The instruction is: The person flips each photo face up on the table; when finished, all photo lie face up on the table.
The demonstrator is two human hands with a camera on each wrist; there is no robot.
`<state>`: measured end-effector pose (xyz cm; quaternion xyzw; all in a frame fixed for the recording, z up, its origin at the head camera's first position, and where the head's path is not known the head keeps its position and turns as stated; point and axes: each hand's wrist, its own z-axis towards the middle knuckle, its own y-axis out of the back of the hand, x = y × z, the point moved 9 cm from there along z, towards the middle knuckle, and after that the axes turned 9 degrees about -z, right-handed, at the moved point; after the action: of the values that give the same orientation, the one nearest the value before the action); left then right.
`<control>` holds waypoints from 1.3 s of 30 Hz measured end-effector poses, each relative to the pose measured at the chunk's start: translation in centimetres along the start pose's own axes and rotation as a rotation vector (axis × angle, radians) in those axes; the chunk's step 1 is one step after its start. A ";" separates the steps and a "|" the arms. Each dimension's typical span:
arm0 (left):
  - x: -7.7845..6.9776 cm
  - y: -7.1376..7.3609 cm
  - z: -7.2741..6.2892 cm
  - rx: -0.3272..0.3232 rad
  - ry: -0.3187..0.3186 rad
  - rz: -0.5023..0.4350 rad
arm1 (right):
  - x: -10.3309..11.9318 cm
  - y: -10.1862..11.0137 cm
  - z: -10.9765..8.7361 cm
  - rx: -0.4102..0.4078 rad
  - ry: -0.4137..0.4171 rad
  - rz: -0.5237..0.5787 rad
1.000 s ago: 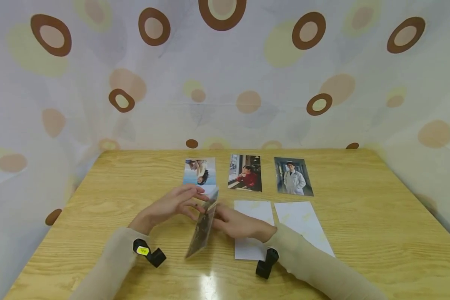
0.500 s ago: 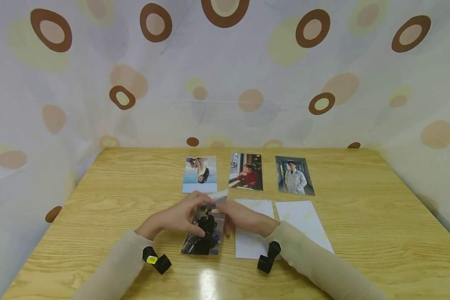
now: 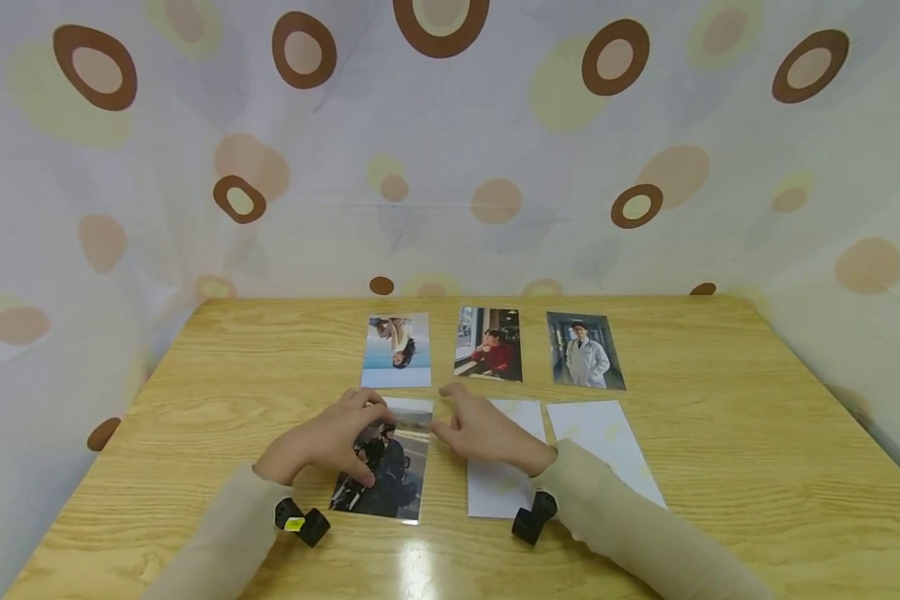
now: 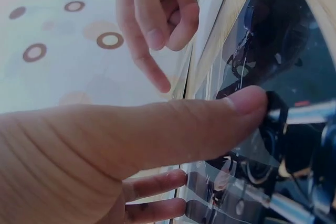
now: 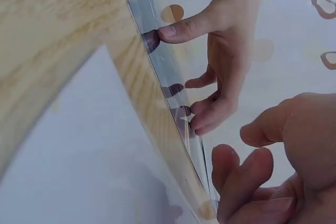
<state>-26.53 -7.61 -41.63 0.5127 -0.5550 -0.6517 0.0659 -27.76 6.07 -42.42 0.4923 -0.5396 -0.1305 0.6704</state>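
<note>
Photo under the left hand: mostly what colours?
The photo is mostly black and grey; the head view shows it best.

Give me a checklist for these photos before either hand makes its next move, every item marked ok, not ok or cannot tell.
1. Motorcycle photo picture side up: ok.
2. Left hand off that photo: not ok; its fingertips rest on it.
3. Right hand clear of that photo: cannot tell; its thumb tip is right by the edge.
4. Far row picture side up: ok for beach photo, red-sweater photo and white-coat photo.
5. Far row figures all head-up: not ok; the beach figure is head-down.
6. Middle white card and right white card picture side up: not ok; both show white.
</note>
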 end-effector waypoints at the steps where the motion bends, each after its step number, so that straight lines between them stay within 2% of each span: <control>1: 0.1 0.1 -0.1 0.003 0.003 0.002 | 0.0 0.1 0.0 -0.003 0.010 -0.010; 13: 0.1 0.0 -0.2 0.019 0.018 -0.027 | -0.1 0.4 -0.3 0.052 0.059 -0.010; 16: 0.1 0.2 -0.1 -0.016 -0.009 -0.061 | -0.5 0.6 -0.4 0.062 0.065 -0.017; 21: -0.7 0.6 0.3 -0.115 -0.107 -0.118 | -1.2 1.1 -1.0 0.075 0.089 -0.051; 25: -2.0 -0.1 0.9 -0.134 -0.166 -0.103 | -1.9 2.0 -1.8 0.069 0.111 -0.086; 29: -3.4 -1.2 1.8 -0.107 -0.180 -0.070 | -2.8 3.1 -2.9 0.042 0.120 -0.112; 34: -4.7 -2.6 3.1 -0.036 -0.152 -0.057 | -3.7 4.1 -4.1 0.020 0.132 -0.159; 39: -5.8 -4.0 4.5 0.005 -0.139 -0.017 | -4.6 5.2 -5.2 -0.030 0.107 -0.229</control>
<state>-25.21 0.67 -41.96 0.4712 -0.5555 -0.6848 0.0202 -26.94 14.52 -40.64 0.5471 -0.4414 -0.1879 0.6860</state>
